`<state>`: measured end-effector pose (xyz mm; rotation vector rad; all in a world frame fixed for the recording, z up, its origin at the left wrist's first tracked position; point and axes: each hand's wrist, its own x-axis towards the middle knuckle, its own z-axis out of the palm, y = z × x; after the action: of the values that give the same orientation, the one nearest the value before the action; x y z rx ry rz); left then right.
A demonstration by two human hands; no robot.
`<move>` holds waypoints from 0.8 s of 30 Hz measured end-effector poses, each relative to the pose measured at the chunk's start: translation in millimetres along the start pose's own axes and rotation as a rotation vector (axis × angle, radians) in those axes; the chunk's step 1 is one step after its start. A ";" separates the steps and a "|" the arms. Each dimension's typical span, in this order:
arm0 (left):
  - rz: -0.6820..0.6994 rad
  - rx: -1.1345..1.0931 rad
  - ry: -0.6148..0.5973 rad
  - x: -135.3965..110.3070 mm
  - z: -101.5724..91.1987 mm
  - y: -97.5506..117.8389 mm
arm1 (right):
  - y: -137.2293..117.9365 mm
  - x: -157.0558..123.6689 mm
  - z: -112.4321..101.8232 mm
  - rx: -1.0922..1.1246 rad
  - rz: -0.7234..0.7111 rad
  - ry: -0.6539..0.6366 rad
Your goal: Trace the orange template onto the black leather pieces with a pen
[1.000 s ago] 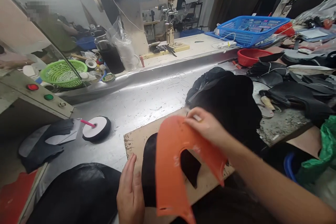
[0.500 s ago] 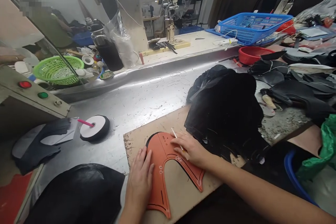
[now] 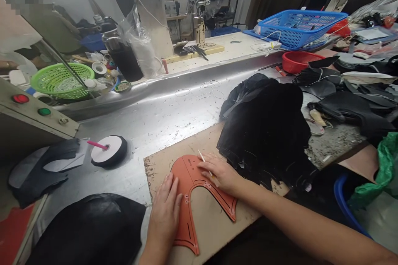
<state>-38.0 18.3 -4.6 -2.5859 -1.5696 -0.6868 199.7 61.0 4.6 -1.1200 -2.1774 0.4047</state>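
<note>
An orange U-shaped shoe template (image 3: 183,168) with printed marks and slots lies on a tan board (image 3: 214,232), its curved end pointing away from me. Along the inner right edge a thin line of black material shows beneath it. My left hand (image 3: 164,209) rests on the template's left side, fingers stretched out and close together. Over the upper right part lies my right hand (image 3: 220,174), its fingers closed round a slim white pen (image 3: 202,156) whose light tip points up and away. The pen's lower part is partly hidden by the fingers.
Black leather pieces (image 3: 264,128) are heaped right of the board, and another black piece (image 3: 90,232) lies at front left. A tape roll (image 3: 107,153) with a pink pen stands on the metal table. Farther back are a sewing machine (image 3: 200,29), a blue basket (image 3: 298,29) and a red bowl (image 3: 300,62).
The template has shifted slightly under my hands, and the black strip that showed past its upper left edge is now covered. The whole view has moved a little. Both hands keep their hold.
</note>
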 end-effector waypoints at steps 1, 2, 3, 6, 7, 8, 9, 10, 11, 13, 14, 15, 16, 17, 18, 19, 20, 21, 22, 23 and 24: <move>0.003 -0.001 0.005 0.0 0.4 -0.5 | -0.4 -0.1 0.4 -0.007 0.001 0.001; 0.006 -0.001 0.007 0.0 0.8 -0.8 | -0.5 -0.2 1.1 -0.012 0.002 0.001; 0.008 0.000 0.008 0.0 1.1 -0.9 | -0.3 -0.4 2.0 -0.015 0.006 -0.001; 0.008 0.000 0.005 0.3 1.2 0.1 | 1.9 -0.8 2.8 -0.011 0.018 -0.020; 0.006 -0.003 0.005 0.5 1.1 0.7 | 2.7 -0.7 1.5 0.000 0.018 -0.028; 0.004 -0.005 0.006 0.7 1.0 1.3 | 3.0 -0.3 -1.0 0.017 0.022 -0.034; 0.001 -0.009 0.006 0.9 0.9 1.9 | 2.6 0.3 -4.7 0.036 0.032 -0.030; -0.003 -0.012 0.006 0.9 1.0 2.4 | 1.2 1.4 -9.6 0.056 0.050 -0.014; -0.009 -0.016 0.005 0.9 1.1 2.9 | -1.2 2.7 -15.4 0.073 0.075 0.013; -0.020 -0.022 0.003 0.6 1.4 3.5 | -8.3 5.6 -27.4 0.113 0.111 0.062; -0.023 -0.026 0.002 0.4 1.5 3.7 | -12.3 6.8 -32.4 0.139 0.113 0.064; -0.025 -0.031 0.000 0.2 1.5 3.7 | -15.9 7.6 -35.9 0.167 0.104 0.053; -0.026 -0.037 -0.003 0.1 1.5 3.7 | -18.6 7.7 -37.5 0.187 0.095 0.035; -0.027 -0.043 -0.007 0.0 1.5 3.7 | -19.8 7.0 -37.1 0.195 0.095 0.019; -0.029 -0.051 -0.013 -0.1 1.5 3.6 | -19.6 5.5 -34.7 0.187 0.107 0.009; -0.033 -0.060 -0.018 -0.3 1.5 3.6 | -18.0 3.5 -31.0 0.165 0.127 0.005; -0.039 -0.068 -0.021 -0.4 1.5 3.5 | -15.4 0.9 -26.5 0.138 0.143 0.001; -0.047 -0.077 -0.023 -0.7 1.6 3.5 | -12.6 -1.8 -21.9 0.112 0.150 -0.005; -0.056 -0.085 -0.024 -0.9 1.8 3.4 | -10.2 -4.3 -18.1 0.092 0.146 -0.010; -0.064 -0.090 -0.025 -1.2 2.0 3.4 | -8.9 -6.2 -15.6 0.083 0.133 -0.008; -0.069 -0.093 -0.025 -1.4 2.3 3.4 | -9.3 -7.3 -14.5 0.085 0.115 0.005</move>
<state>-34.9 16.1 -6.5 -2.6258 -1.6814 -0.7539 206.9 49.3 17.3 -1.2008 -2.0779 0.5389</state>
